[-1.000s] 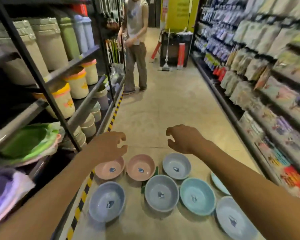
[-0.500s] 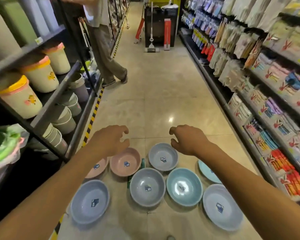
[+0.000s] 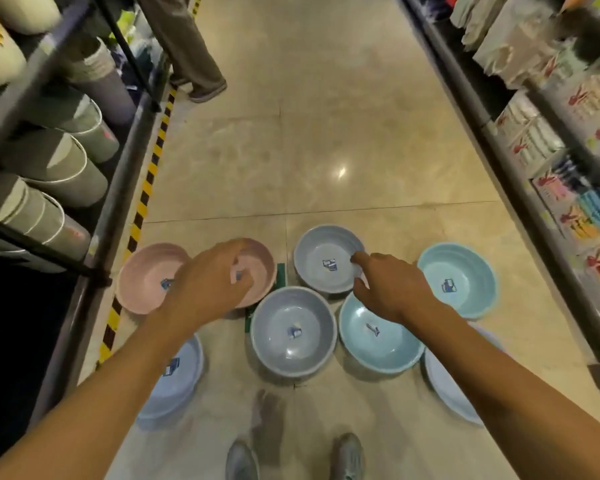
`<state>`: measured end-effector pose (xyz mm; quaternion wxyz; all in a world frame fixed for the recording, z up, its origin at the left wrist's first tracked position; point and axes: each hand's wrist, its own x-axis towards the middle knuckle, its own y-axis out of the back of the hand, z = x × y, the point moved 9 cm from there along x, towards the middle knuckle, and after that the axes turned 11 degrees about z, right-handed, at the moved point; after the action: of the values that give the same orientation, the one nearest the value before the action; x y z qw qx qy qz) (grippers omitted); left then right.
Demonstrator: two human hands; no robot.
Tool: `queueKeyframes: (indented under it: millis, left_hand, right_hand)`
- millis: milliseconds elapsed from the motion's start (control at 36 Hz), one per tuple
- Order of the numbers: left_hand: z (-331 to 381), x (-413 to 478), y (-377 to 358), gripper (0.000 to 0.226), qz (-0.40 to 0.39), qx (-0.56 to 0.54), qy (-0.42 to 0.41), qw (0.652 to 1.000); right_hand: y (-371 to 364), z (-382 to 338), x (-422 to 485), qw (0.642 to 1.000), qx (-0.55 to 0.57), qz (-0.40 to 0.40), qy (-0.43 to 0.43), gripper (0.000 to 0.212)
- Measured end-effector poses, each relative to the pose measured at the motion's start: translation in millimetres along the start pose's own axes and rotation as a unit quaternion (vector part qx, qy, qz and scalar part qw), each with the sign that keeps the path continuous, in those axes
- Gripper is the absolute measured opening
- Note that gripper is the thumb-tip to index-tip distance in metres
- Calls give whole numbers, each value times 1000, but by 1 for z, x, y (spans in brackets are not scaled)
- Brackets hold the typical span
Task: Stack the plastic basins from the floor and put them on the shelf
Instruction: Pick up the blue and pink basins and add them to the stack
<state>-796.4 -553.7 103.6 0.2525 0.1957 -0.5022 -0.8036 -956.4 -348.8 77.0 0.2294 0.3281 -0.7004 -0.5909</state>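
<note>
Several plastic basins lie on the floor. Two pink basins sit at the left, one [image 3: 142, 275] near the shelf and one [image 3: 260, 263] beside it. A grey-blue basin [image 3: 321, 251] is at the back, another [image 3: 293, 336] in front of it. Teal basins [image 3: 381, 348] [image 3: 465, 271] lie to the right, pale blue ones at front left [image 3: 181, 382] and front right [image 3: 447, 386]. My left hand [image 3: 212, 282] hovers over the second pink basin, fingers curled and apart. My right hand [image 3: 385, 285] reaches over the back grey-blue basin's right rim, fingers spread.
A dark metal shelf [image 3: 118, 188] with stacked buckets [image 3: 56, 168] lines the left, edged by yellow-black tape [image 3: 146, 188]. Packaged goods fill the right shelving [image 3: 551, 161]. Another person's legs [image 3: 191, 53] stand up the aisle. My shoes [image 3: 349, 455] show at the bottom.
The view has tilted down and closer to the floor. Both hands have lowered toward the basins, the left over a pink one, the right to the grey-blue one's rim.
</note>
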Motion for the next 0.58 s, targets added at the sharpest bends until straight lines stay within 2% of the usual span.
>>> queueKeyframes:
  millis: [111, 250, 333, 444, 583]
  left_hand:
    - [-52, 9, -101, 52, -21, 8, 1, 1000]
    - [-117, 16, -232, 53, -41, 10, -7, 999]
    - [-163, 14, -303, 53, -44, -3, 3, 999]
    - [-226, 11, -390, 39, -41, -31, 2, 999]
    - [-295, 16, -478, 51, -11, -28, -3, 1000]
  right_hand:
    - [-112, 18, 6, 999, 20, -22, -13, 50]
    - [-248, 46, 12, 999, 39, -14, -35, 34]
    - [-333, 62, 7, 997, 52, -11, -48, 43]
    - [-449, 83, -13, 994, 72, -30, -76, 49]
    - [-560, 110, -30, 985, 126, -24, -114, 59]
